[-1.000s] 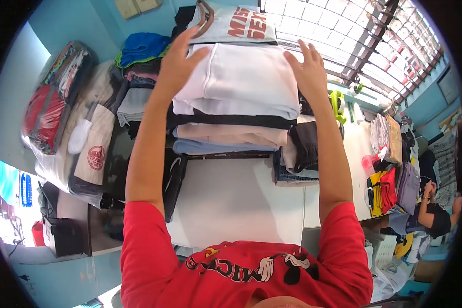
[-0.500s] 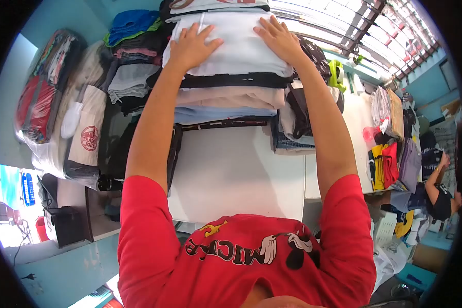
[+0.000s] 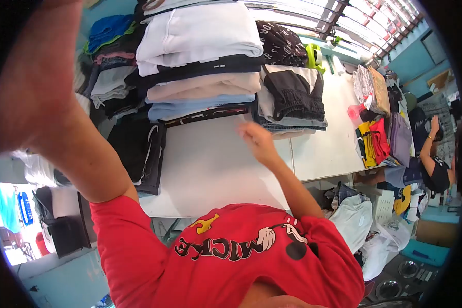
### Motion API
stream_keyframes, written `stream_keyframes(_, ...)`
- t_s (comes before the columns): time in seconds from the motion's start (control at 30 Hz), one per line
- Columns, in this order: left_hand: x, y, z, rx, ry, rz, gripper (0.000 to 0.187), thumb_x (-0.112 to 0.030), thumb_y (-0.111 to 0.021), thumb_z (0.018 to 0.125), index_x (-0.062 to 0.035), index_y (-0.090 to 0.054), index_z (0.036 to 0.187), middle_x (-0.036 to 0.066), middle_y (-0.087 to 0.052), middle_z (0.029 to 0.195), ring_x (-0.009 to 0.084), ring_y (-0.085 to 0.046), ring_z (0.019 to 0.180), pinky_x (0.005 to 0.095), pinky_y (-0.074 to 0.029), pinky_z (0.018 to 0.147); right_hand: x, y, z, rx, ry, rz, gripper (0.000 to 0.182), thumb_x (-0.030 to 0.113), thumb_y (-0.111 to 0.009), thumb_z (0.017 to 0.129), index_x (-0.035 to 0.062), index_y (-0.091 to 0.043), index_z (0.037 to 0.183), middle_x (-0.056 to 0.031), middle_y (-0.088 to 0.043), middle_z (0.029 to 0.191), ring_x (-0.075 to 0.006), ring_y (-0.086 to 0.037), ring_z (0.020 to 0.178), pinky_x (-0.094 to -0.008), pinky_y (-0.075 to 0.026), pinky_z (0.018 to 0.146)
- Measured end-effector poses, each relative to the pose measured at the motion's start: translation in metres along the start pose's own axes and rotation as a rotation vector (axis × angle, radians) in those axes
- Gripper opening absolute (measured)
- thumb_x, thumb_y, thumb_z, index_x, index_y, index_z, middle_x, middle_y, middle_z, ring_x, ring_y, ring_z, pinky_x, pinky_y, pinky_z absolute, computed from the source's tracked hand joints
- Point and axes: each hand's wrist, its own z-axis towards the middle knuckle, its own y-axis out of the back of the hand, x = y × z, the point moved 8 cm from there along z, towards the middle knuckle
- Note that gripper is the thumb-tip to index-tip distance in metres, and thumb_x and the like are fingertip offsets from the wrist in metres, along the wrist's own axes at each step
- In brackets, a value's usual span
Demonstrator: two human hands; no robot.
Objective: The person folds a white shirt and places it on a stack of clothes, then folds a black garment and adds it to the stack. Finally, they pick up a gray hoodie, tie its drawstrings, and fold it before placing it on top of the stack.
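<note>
My left arm is raised close to the camera, its forearm a large blur at the upper left; the hand itself lies outside the view. My right hand hovers over the white table, just in front of the folded clothes. Its fingers are loosely curled, a little blurred, with nothing seen in them. Behind it rises a tall stack topped by a folded white garment, over dark, beige and light blue layers. Folded black shorts lie on a lower pile to the right.
Dark folded clothes lie at the table's left side, with a grey garment pile behind. Red and yellow garments stand at the right. A person works at far right. Loose white laundry fills the space below.
Both hands have left the white garment. My left arm swung up and left toward the camera; my right hand drew back over the table. The view shifted somewhat.
</note>
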Motion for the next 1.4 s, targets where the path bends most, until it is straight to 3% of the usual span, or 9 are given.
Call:
stream_keyframes(0.07, -0.02, -0.017, -0.012, -0.002, -0.025, 0.01, 0.04, -0.017, -0.046, 0.081, -0.0055, -0.043, 0.119, 0.015, -0.044, 0.121, 0.0287, -0.042, 0.112, 0.0391, -0.031, 0.096, -0.012, -0.019, -0.028, 0.093, -0.095, 0.027, 0.014, 0.003, -0.051, 0.076, 0.0026, -0.058, 0.088, -0.0118, -0.058, 0.086, -0.0276, -0.056, 0.081, -0.0328, -0.044, 0.07)
stream_keyframes(0.13, -0.035, -0.033, -0.027, -0.015, -0.05, 0.036, 0.04, -0.018, -0.045, 0.081, -0.0058, -0.043, 0.12, 0.015, -0.044, 0.121, 0.029, -0.042, 0.112, 0.0396, -0.032, 0.096, -0.015, -0.042, -0.054, 0.385, -0.13, -0.007, 0.014, 0.01, -0.051, 0.08, 0.0044, -0.058, 0.09, -0.0118, -0.059, 0.089, -0.0278, -0.056, 0.083, -0.0338, -0.044, 0.072)
stream_keyframes(0.43, -0.081, -0.122, -0.088, -0.146, -0.157, 0.32, 0.042, -0.022, -0.044, 0.082, -0.0071, -0.041, 0.121, 0.015, -0.043, 0.122, 0.0302, -0.042, 0.112, 0.0414, -0.033, 0.094, -0.052, -0.04, -0.144, 0.82, -0.071, -0.148, 0.019, 0.02, -0.046, 0.084, 0.0087, -0.056, 0.095, -0.0103, -0.06, 0.092, -0.0279, -0.056, 0.084, -0.0363, -0.045, 0.073)
stream_keyframes(0.8, -0.116, -0.271, -0.14, -0.299, -0.317, 0.768, 0.044, -0.027, -0.042, 0.082, -0.0087, -0.039, 0.122, 0.015, -0.041, 0.124, 0.0317, -0.042, 0.112, 0.0437, -0.034, 0.092, -0.067, -0.023, -0.209, 0.98, 0.232, -0.054, 0.017, 0.015, -0.051, 0.079, 0.0083, -0.056, 0.094, -0.0088, -0.057, 0.092, -0.0272, -0.051, 0.092, -0.0361, -0.042, 0.078)
stream_keyframes(1.03, -0.132, -0.401, -0.205, -0.402, -0.463, 1.242, 0.046, -0.03, -0.041, 0.082, -0.0098, -0.038, 0.123, 0.015, -0.04, 0.125, 0.0326, -0.042, 0.112, 0.0452, -0.035, 0.091, -0.042, -0.053, -0.268, 1.29, 0.442, 0.059, 0.021, 0.013, -0.054, 0.076, 0.0085, -0.055, 0.096, -0.0094, -0.055, 0.098, -0.0287, -0.049, 0.094, -0.0357, -0.041, 0.081)
stream_keyframes(1.23, -0.111, -0.443, -0.243, -0.495, -0.408, 1.485, 0.047, -0.033, -0.04, 0.083, -0.0106, -0.037, 0.124, 0.015, -0.039, 0.125, 0.0334, -0.042, 0.112, 0.0464, -0.035, 0.09, -0.02, -0.087, -0.305, 1.524, 0.538, 0.046, 0.022, 0.016, -0.05, 0.079, 0.0067, -0.055, 0.099, -0.0116, -0.055, 0.1, -0.0291, -0.049, 0.097, -0.0362, -0.04, 0.082)
stream_keyframes(1.4, -0.133, -0.485, -0.275, -0.568, -0.431, 1.631, 0.048, -0.035, -0.039, 0.083, -0.0114, -0.036, 0.125, 0.015, -0.039, 0.126, 0.034, -0.042, 0.112, 0.0474, -0.036, 0.089, 0.013, -0.106, -0.346, 1.696, 0.641, 0.028, 0.023, 0.017, -0.049, 0.081, 0.0057, -0.055, 0.1, -0.0126, -0.056, 0.1, -0.0292, -0.051, 0.095, -0.0354, -0.041, 0.082)
